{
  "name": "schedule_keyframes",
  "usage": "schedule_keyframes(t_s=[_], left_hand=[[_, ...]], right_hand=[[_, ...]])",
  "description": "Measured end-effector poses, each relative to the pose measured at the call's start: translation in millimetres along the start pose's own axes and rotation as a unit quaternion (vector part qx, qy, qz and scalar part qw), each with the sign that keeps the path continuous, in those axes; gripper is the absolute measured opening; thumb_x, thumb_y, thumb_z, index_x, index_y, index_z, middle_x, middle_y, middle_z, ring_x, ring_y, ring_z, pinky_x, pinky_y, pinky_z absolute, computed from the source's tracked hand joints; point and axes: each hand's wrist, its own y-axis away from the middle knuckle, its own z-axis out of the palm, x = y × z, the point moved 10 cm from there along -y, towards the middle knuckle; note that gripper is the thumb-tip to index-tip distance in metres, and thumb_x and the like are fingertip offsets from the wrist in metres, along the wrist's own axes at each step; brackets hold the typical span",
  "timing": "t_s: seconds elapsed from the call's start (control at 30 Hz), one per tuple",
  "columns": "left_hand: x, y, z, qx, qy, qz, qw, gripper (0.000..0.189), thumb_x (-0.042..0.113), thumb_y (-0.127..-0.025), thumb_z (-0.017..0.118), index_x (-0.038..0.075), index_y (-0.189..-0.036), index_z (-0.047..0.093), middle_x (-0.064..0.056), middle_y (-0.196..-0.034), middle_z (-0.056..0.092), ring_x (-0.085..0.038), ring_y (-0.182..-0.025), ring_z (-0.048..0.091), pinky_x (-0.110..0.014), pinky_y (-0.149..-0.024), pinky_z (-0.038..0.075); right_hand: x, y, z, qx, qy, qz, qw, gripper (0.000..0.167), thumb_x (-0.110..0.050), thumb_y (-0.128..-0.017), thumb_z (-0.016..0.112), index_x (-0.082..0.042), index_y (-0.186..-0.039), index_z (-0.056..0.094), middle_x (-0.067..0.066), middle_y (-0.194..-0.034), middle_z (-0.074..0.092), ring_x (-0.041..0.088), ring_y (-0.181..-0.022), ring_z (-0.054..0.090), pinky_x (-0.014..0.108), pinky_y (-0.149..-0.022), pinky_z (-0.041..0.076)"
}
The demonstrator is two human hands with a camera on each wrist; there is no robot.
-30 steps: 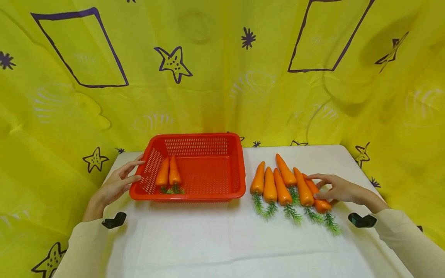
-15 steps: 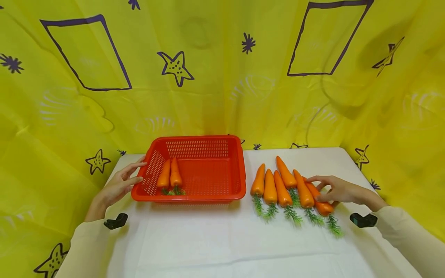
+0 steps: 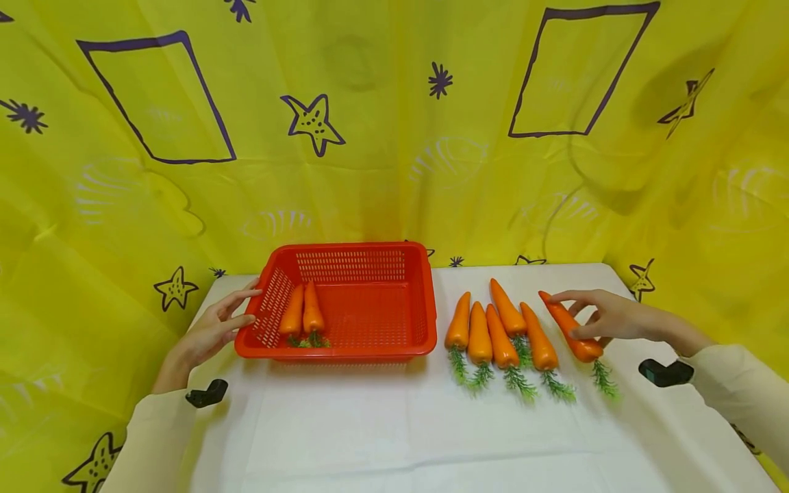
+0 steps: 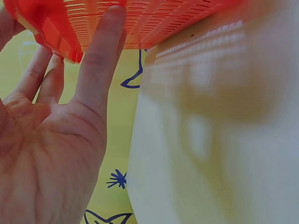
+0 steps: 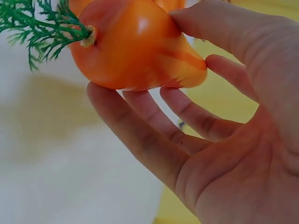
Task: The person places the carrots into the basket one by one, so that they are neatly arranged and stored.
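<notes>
An orange carrot (image 3: 570, 329) with green leaves is pinched in my right hand (image 3: 607, 318), thumb on one side and fingertips on the other. In the right wrist view the carrot (image 5: 135, 51) sits above the table. At the left, my left hand (image 3: 212, 329) touches the side of a red plastic basket (image 3: 370, 350). The left wrist view shows a fairly straight finger (image 4: 96, 65) against the basket's slotted wall (image 4: 154, 23). Two carrots (image 3: 312, 311) lie inside the basket. Several more carrots (image 3: 479, 335) lie side by side between the basket and my right hand.
A white cloth (image 3: 394, 424) covers the table. Behind it and along both sides hangs a yellow curtain (image 3: 382, 178) with drawn stars and fish. Dark wrist devices (image 3: 666, 373) sit at both cuffs.
My right hand has taken the rightmost carrot off the row, moving it to the right and slightly up, away from its neighbour. The left hand stays at the basket.
</notes>
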Motion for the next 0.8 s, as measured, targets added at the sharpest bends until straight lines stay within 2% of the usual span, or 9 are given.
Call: schedule_keyframes(t_s=[0.2, 0.4, 0.6, 0.8], left_hand=[[0.4, -0.5, -0.5, 0.003, 0.0, -0.002, 1.0, 0.05, 0.0, -0.105, 0.052, 0.003, -0.153, 0.04, -0.001, -0.174, 0.002, -0.03, -0.154, 0.011, -0.025, -0.098, 0.051], [0.4, -0.8, -0.8, 0.004, 0.0, -0.004, 1.0, 0.049, 0.0, -0.105, 0.052, 0.004, -0.153, 0.041, -0.001, -0.174, 0.002, -0.04, -0.155, 0.002, -0.024, -0.098, 0.051], [0.8, -0.7, -0.2, 0.002, 0.002, -0.001, 1.0, 0.05, 0.0, -0.105, 0.052, 0.003, -0.153, 0.04, -0.003, -0.174, 0.0, -0.042, -0.154, 0.0, -0.024, -0.098, 0.051], [0.0, -0.1, -1.0, 0.003, -0.002, -0.003, 1.0, 0.05, 0.0, -0.105, 0.052, 0.003, -0.153, 0.041, -0.002, -0.174, 0.001, -0.043, -0.154, -0.001, -0.024, -0.098, 0.051]], right_hand=[[-24.9, 6.0, -22.3, 0.022, 0.004, -0.029, 0.9993, 0.069, -0.011, -0.095, 0.074, -0.003, -0.154, 0.038, 0.039, -0.135, 0.044, 0.025, -0.084, 0.074, 0.041, -0.068, 0.062], [-39.6, 10.1, -38.8, 0.048, 0.035, -0.023, 0.998, 0.069, -0.016, -0.096, 0.073, -0.006, -0.155, 0.038, 0.036, -0.14, 0.042, 0.02, -0.091, 0.072, 0.037, -0.071, 0.062], [-55.4, 9.6, -45.8, 0.057, 0.051, -0.035, 0.9965, 0.067, -0.016, -0.098, 0.071, -0.012, -0.157, 0.039, 0.03, -0.141, 0.044, 0.019, -0.095, 0.071, 0.037, -0.073, 0.061], [-75.2, -1.7, -50.1, 0.069, 0.064, -0.034, 0.995, 0.069, -0.02, -0.097, 0.073, -0.014, -0.157, 0.039, 0.025, -0.142, 0.046, 0.021, -0.099, 0.07, 0.037, -0.074, 0.06]])
